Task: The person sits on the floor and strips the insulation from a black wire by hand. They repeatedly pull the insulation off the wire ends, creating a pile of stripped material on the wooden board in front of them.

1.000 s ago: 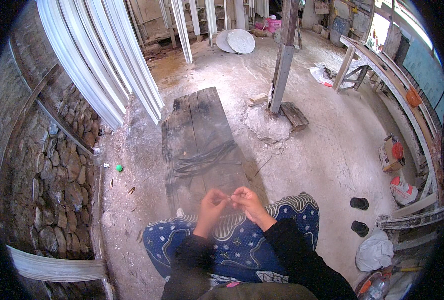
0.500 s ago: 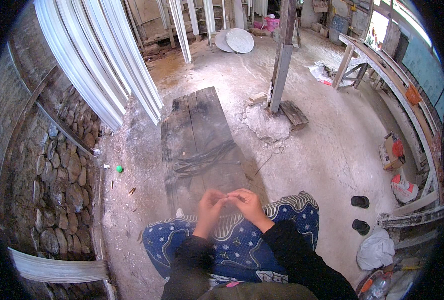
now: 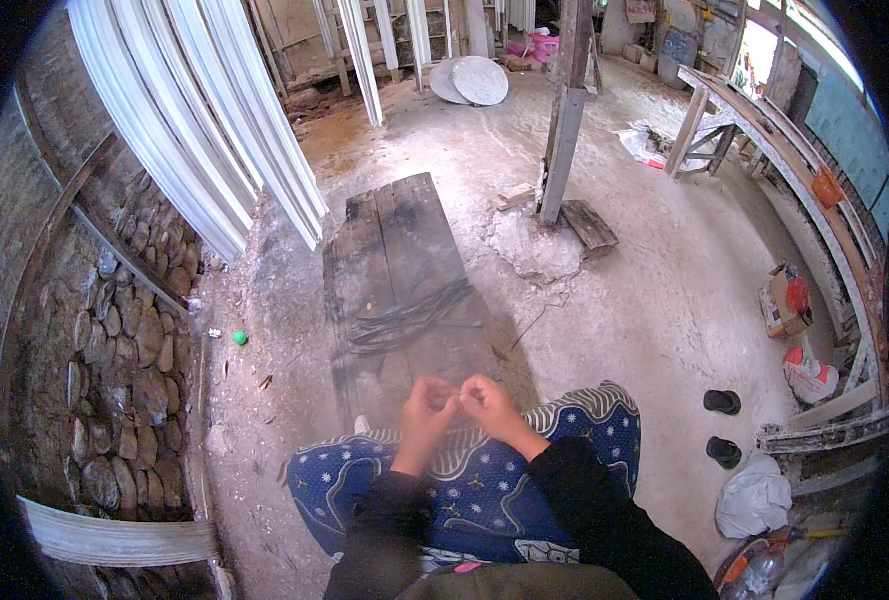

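Above my lap, my left hand (image 3: 427, 410) and my right hand (image 3: 490, 408) meet fingertip to fingertip. Both are closed in a pinch, and whatever they may hold is too small to make out. The left one is slightly blurred. Under them lies blue patterned cloth (image 3: 505, 480) with white motifs, spread over my legs. Just beyond my hands is a low, dark plank bench (image 3: 395, 240). A bundle of flat, dark strips (image 3: 415, 318) rests across its near half.
White corrugated panels (image 3: 195, 120) lean at the left, near a stone wall (image 3: 125, 400). A wooden post (image 3: 565, 130) stands ahead, with a wood block (image 3: 589, 229) at its foot. Right are two dark sandals (image 3: 723, 403), a white sack (image 3: 753, 497) and a long wooden bench (image 3: 765, 115). A green ball (image 3: 241, 338) lies left.
My fingertips have shifted a little, and the right hand's fingers are raised slightly more upright. The strips and the bench have stayed put.
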A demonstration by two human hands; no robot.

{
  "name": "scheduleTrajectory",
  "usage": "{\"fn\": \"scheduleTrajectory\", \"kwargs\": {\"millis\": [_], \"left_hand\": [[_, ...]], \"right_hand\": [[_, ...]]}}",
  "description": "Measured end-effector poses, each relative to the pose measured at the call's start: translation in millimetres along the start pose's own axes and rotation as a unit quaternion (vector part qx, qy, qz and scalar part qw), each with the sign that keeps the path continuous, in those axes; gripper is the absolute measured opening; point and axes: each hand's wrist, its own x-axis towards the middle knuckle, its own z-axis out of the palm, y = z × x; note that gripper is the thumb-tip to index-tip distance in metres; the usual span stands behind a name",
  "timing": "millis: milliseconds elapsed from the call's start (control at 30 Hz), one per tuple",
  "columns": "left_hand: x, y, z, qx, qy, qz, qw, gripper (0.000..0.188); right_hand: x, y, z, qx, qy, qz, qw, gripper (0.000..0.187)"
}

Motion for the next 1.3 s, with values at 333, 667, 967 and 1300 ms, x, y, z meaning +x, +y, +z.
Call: {"fn": "scheduleTrajectory", "kwargs": {"millis": [333,667,967,1300], "left_hand": [[0.7,4.8,-4.6,-0.1,-0.052,-0.058,0.992,0.009],[1.3,4.5,-4.1,-0.066,-0.071,-0.006,0.995,0.011],[0.4,14.9,-7.1,-0.21,-0.122,-0.156,0.957,0.014],[2.1,16.5,-12.3,-0.211,-0.117,-0.205,0.949,0.011]], "right_hand": [[0.1,-15.3,-10.2,0.382,-0.099,0.191,0.899,0.008],[-2.7,-1.3,-13.1,0.48,-0.084,0.216,0.846,0.008],[-4.4,-2.4,-9.6,0.425,-0.051,0.171,0.887,0.011],[-2.2,-20.7,-7.6,0.327,-0.065,0.148,0.931,0.013]]}}
